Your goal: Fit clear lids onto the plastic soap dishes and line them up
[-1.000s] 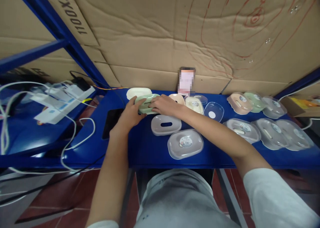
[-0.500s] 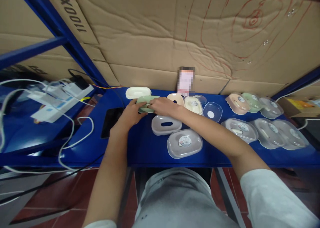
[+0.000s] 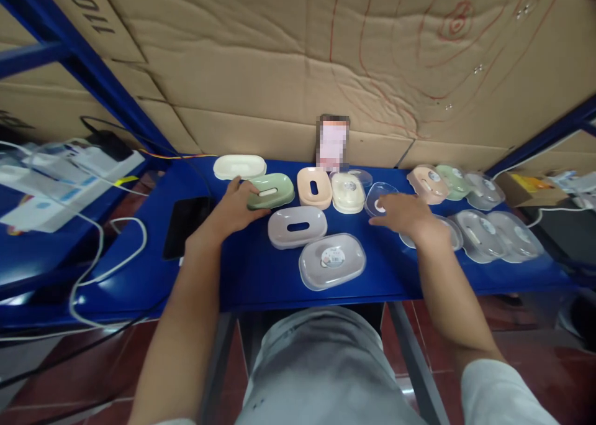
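Note:
My left hand [image 3: 235, 206] grips the left end of a green plastic soap box [image 3: 282, 189], thumb in front and fingers behind. A white insert fills the slot in its middle. Far to the right, my right hand [image 3: 405, 214] hovers at the clear lid [image 3: 379, 192] with a round white label, thumb and fingers apart; whether it touches the lid I cannot tell. Between the hands lie a peach soap box [image 3: 302, 192] with an open slot and a cream lidded one [image 3: 348, 196]. Nearer me are a grey slotted box [image 3: 279, 229] and a clear labelled lid [image 3: 321, 273].
A cream box [image 3: 239, 166] stands behind the green one. Several lidded boxes, including a peach one [image 3: 426, 186], line the right side. A blurred-screen phone [image 3: 333, 142] leans on the cardboard. At left are a black phone [image 3: 179, 226], a power strip [image 3: 60, 201] and white cables.
My right hand has left the green box and moved right to the clear lid. My left hand stays on the green box, whose white insert now shows in the slot. The view has shifted.

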Demonstrator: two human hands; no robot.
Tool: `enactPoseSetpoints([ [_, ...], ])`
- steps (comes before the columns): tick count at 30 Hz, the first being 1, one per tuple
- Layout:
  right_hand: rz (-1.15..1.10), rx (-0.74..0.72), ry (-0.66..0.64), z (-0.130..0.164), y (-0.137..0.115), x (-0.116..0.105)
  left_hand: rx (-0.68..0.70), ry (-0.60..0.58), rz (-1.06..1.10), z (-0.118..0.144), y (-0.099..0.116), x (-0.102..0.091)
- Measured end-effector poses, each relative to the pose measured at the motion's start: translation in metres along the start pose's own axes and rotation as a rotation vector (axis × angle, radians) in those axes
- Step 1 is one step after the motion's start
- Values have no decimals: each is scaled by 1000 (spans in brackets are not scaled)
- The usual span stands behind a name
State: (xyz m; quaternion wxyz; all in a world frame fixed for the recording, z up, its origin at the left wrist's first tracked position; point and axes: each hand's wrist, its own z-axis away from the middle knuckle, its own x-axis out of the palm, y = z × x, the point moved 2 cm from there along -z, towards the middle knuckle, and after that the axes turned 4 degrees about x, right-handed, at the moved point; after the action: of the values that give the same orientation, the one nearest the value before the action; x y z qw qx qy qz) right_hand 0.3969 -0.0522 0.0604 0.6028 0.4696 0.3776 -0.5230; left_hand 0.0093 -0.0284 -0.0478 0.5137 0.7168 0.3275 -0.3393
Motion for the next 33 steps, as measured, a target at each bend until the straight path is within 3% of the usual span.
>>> enactPoseSetpoints([
  [3, -24, 25, -7, 3, 16, 22, 2, 28, 7, -3, 6, -1],
  [5, -98, 22, 95, 0, 27, 24, 17, 84, 24, -4, 11, -4],
  [7, -410, -51, 299, -4, 40, 19, 41, 148, 51, -5, 16, -8],
  [10, -1193, -260, 565, -10, 51, 9, 82, 289, 101, -3, 28, -15],
  [11, -1416, -326, 565, -13, 49, 7, 102, 330, 130, -2, 33, -17],
  [13, -1741, -424, 447, -19, 36, 8, 160, 370, 207, 0, 44, -18],
  [16, -1982, -478, 187, -28, 8, 14, 267, 353, 273, 3, 66, -13],
  [18, -2034, -457, 73, -33, -8, 21, 316, 327, 266, 5, 80, -6],
  [20, -2049, -419, 41, -36, -17, 28, 342, 297, 261, 8, 92, 2],
  [26, -1930, -300, 129, -38, -30, 43, 414, 245, 282, 11, 108, 17],
  [33, -1529, -372, 357, -31, -41, 58, 386, 246, 275, 8, 100, 20],
])
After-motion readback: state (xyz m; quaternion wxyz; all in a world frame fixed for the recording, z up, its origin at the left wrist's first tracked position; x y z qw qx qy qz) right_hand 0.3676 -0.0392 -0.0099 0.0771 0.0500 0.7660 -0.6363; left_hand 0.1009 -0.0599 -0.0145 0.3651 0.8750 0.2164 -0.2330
